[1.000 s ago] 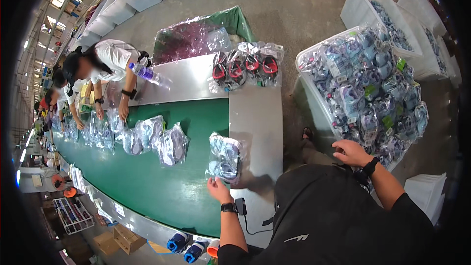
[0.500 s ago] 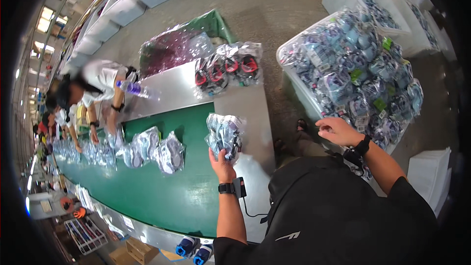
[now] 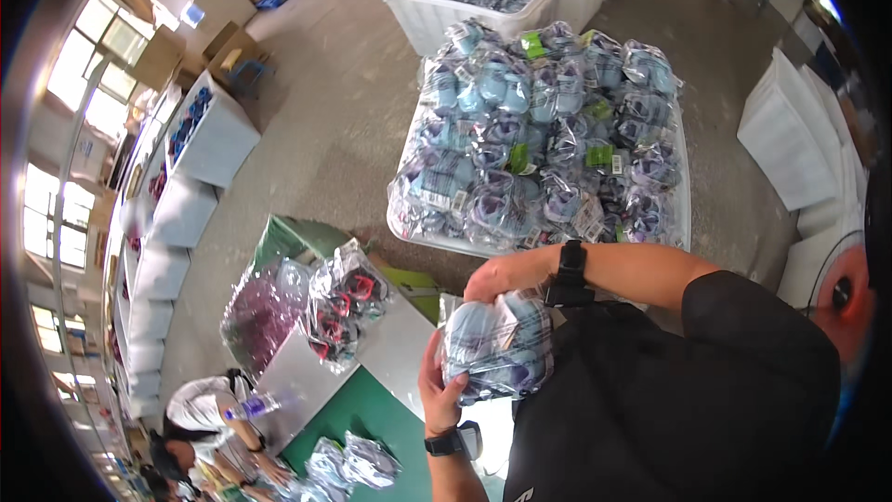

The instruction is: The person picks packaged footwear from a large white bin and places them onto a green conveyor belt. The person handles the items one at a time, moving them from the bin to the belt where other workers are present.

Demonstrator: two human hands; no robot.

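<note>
Plastic-bagged pale-blue shoes (image 3: 505,344) are clasped from the left by the left hand (image 3: 440,383), likely for steadiness, near the black shirt (image 3: 669,390); whether the right hand (image 3: 494,276), fingers hidden, grips cannot be told.

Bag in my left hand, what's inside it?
Through the clear bag, pale-blue shoes with plaid parts show. Your left hand covers some of its edge; the shoes' far side is hidden.

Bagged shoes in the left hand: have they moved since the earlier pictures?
Yes. The bagged shoes lay where the green belt meets the metal table; now the left hand holds them past that table, nearer the person's body.
</note>
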